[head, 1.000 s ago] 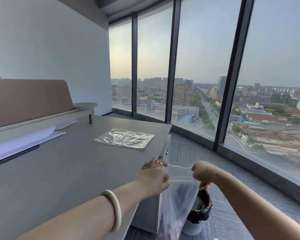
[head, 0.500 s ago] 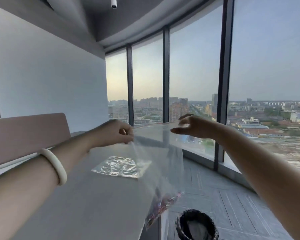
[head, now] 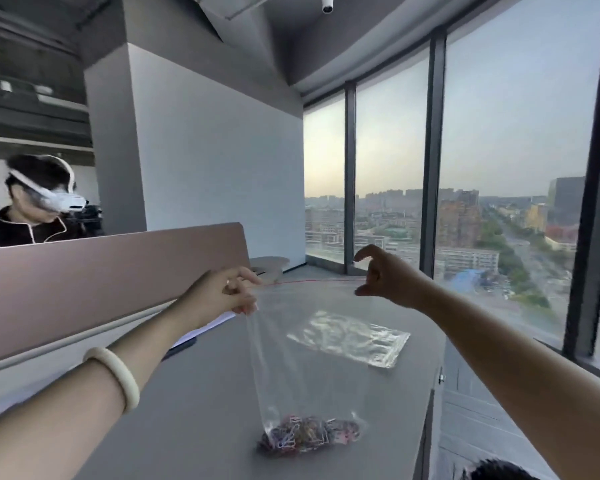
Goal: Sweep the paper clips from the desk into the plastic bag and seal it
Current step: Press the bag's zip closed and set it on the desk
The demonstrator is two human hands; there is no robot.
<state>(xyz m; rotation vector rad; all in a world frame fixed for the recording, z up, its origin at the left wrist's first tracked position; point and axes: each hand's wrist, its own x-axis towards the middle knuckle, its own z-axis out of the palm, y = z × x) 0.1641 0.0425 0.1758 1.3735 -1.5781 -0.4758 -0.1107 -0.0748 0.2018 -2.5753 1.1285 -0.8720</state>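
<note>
A clear plastic bag point(head: 302, 358) with a red zip strip along its top hangs above the grey desk point(head: 194, 410). Several coloured paper clips point(head: 305, 434) lie heaped in its bottom, which rests on or just over the desk. My left hand point(head: 222, 296) pinches the bag's top left corner. My right hand point(head: 381, 275) is at the top right corner, thumb and forefinger curved apart around the strip's end; whether they touch it I cannot tell.
A second clear bag point(head: 350, 337) lies flat on the desk farther back. A pink partition point(head: 101, 282) runs along the left, with white paper point(head: 201, 330) beneath it. A person in a headset point(head: 39, 202) sits behind it. A black-lined bin point(head: 492, 472) stands at the lower right.
The bag went from hanging below the desk's edge up over the desk. Both hands rose and moved left with it. The view tilted up and left.
</note>
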